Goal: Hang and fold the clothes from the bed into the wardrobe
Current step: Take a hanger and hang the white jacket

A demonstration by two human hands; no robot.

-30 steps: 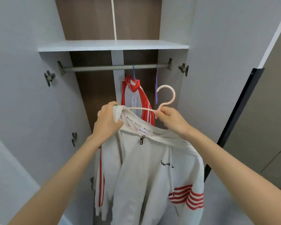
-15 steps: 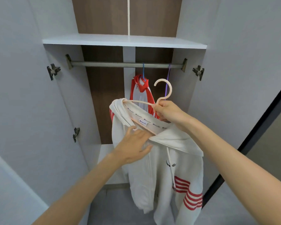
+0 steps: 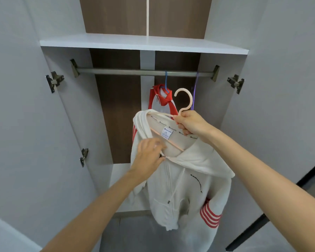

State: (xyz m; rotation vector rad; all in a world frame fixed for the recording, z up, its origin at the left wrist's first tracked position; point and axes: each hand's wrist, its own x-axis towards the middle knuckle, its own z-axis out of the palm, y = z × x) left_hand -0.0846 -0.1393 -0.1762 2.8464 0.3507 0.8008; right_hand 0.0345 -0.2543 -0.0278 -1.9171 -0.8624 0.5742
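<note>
A white zip hoodie [image 3: 187, 180] with red sleeve stripes hangs on a pale pink hanger [image 3: 185, 99] in front of the open wardrobe. My right hand [image 3: 192, 124] grips the hanger's neck just under the hook, below the metal rail [image 3: 135, 71]. My left hand [image 3: 149, 154], blurred, pinches the hoodie's collar beside the zip top. One shoulder of the hoodie sits on the hanger's left end; the hanger's other arm shows bare inside the neck opening.
A red and white jacket [image 3: 168, 99] hangs from the rail on a blue hanger, with a purple hanger [image 3: 195, 95] to its right. A white shelf [image 3: 144, 44] sits above the rail. Open doors with hinges [image 3: 54, 81] stand on both sides.
My left hand let go of the hoodie's left shoulder and came down to the collar front by the zip. The view rose and drew nearer to the rail.
</note>
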